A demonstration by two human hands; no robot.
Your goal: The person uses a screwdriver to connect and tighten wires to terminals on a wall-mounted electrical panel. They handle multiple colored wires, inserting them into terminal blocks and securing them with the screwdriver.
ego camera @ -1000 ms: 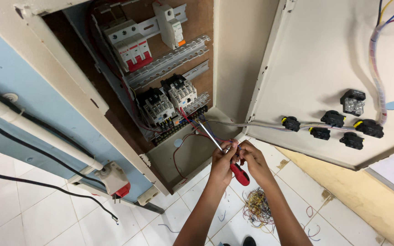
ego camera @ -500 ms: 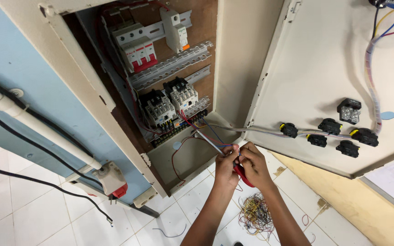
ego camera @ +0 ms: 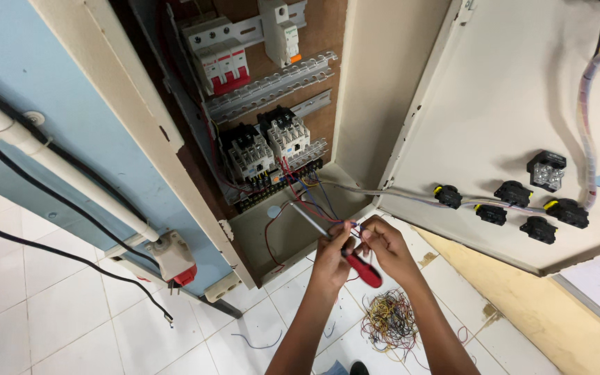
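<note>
My left hand point(ego camera: 331, 255) grips a red-handled screwdriver point(ego camera: 364, 270) where the shaft meets the handle. Its metal shaft points up-left toward the black terminal strip point(ego camera: 280, 189) at the bottom of the open electrical cabinet point(ego camera: 368, 104). My right hand point(ego camera: 388, 248) sits against the left, fingertips pinching thin coloured wires point(ego camera: 317, 205) that run down from the terminals. Two grey contactors point(ego camera: 267, 144) sit just above the strip. Red-and-white breakers point(ego camera: 218, 61) are mounted on a rail higher up.
The cabinet door point(ego camera: 515, 97) stands open at right, with several black switch backs point(ego camera: 515, 198) and a wrapped wire loom point(ego camera: 587, 118). A tangle of wire offcuts point(ego camera: 389, 321) lies on the white tiled floor. A white conduit point(ego camera: 57, 167) and black cables point(ego camera: 71, 258) run along the blue wall at left.
The view has shifted closer and lower on the cabinet. My hands stay together at the cabinet's lower front, with the screwdriver still angled at the terminal strip.
</note>
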